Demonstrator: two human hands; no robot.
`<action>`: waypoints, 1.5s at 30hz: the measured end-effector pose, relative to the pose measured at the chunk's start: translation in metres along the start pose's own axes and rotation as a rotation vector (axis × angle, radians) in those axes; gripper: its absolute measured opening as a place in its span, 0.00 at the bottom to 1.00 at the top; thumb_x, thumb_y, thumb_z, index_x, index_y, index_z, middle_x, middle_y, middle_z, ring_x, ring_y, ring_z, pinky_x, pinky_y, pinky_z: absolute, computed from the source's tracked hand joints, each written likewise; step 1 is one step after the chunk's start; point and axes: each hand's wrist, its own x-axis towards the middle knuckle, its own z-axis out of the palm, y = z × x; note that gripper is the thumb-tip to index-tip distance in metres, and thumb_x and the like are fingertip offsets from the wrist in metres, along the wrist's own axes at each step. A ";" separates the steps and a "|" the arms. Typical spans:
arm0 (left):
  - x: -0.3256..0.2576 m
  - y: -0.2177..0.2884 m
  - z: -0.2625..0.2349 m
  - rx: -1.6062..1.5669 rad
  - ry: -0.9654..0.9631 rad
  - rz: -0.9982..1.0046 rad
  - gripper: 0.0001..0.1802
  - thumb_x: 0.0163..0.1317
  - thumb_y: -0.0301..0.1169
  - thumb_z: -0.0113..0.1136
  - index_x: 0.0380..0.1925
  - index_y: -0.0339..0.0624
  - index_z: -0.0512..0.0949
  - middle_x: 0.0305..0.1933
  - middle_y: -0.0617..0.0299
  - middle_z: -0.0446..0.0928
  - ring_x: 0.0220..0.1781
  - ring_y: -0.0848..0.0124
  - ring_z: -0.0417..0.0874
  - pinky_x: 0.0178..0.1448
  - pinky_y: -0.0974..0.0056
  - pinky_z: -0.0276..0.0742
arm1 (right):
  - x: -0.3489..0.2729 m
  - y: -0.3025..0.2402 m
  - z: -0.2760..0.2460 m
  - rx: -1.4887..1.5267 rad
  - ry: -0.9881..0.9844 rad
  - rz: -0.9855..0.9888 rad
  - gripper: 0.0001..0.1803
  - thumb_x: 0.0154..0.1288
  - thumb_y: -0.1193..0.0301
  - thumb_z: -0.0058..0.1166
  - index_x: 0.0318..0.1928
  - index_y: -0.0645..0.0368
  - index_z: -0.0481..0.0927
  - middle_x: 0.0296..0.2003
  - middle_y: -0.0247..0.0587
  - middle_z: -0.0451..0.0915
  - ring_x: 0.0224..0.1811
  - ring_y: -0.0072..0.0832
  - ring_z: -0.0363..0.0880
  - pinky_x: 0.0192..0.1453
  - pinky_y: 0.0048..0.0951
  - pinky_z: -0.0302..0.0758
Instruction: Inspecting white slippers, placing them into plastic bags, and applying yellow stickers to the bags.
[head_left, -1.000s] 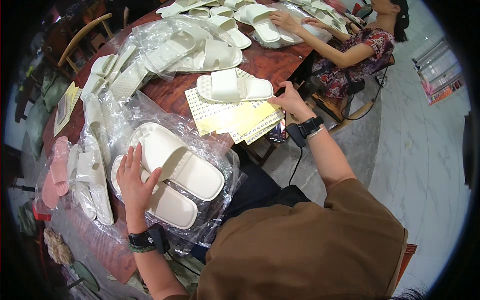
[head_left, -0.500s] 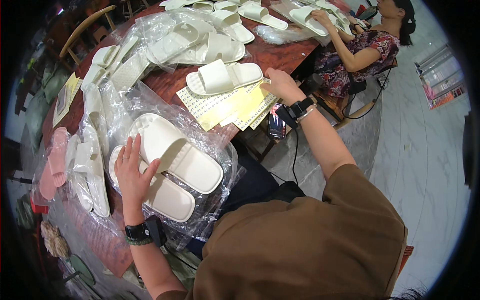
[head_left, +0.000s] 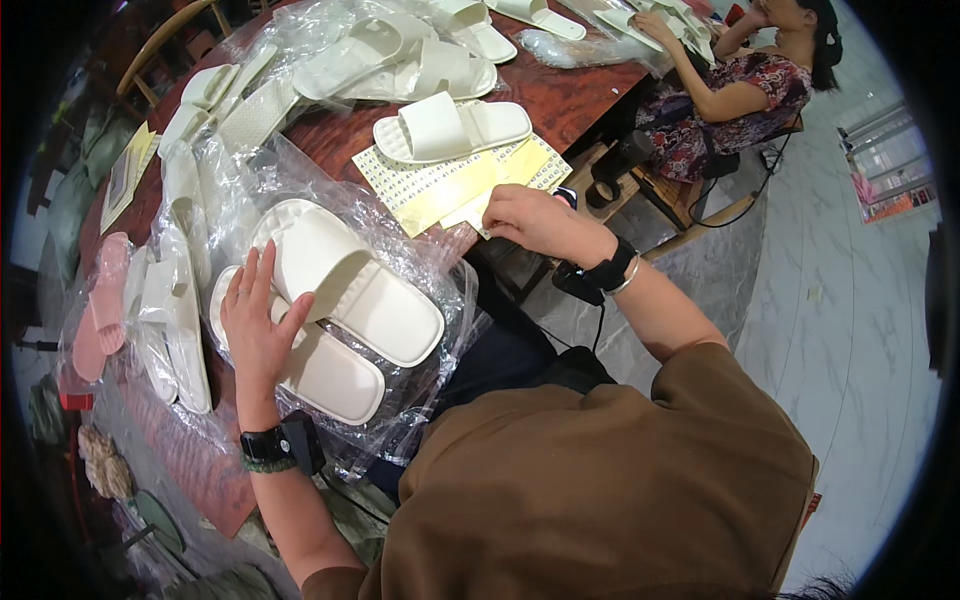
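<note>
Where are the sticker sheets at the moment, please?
In the head view, the sticker sheets lie on the table's near edge, right of centre, under a white slipper, with the right hand at their near edge.

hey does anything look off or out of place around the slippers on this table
Nothing stands out. The left hand rests on a bagged pair of white slippers; the right hand touches the sticker sheets.

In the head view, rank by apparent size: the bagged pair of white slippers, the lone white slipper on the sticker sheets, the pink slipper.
1. Bagged pair of white slippers, under the left hand.
2. Lone white slipper.
3. Pink slipper.
The last two look close; distance and fisheye bending make their order unsure.
</note>
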 end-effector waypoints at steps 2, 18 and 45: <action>0.001 0.002 0.000 -0.010 0.002 0.000 0.42 0.58 0.54 0.66 0.72 0.53 0.67 0.73 0.48 0.67 0.71 0.40 0.67 0.74 0.45 0.57 | -0.001 0.002 0.006 -0.016 -0.009 -0.002 0.06 0.62 0.72 0.60 0.38 0.59 0.80 0.38 0.43 0.77 0.45 0.41 0.78 0.50 0.39 0.76; -0.001 0.004 -0.001 0.000 0.000 -0.018 0.43 0.58 0.56 0.65 0.72 0.54 0.68 0.73 0.49 0.67 0.71 0.40 0.67 0.74 0.45 0.59 | -0.016 -0.001 0.038 -0.213 0.338 -0.097 0.07 0.57 0.74 0.62 0.34 0.60 0.78 0.33 0.42 0.74 0.39 0.41 0.76 0.44 0.39 0.74; 0.000 0.006 -0.003 -0.009 0.010 -0.012 0.42 0.59 0.57 0.64 0.71 0.54 0.68 0.72 0.47 0.68 0.71 0.42 0.67 0.74 0.46 0.59 | -0.030 -0.013 0.027 -0.129 0.368 -0.075 0.09 0.54 0.78 0.63 0.33 0.60 0.75 0.33 0.43 0.72 0.39 0.42 0.75 0.43 0.38 0.74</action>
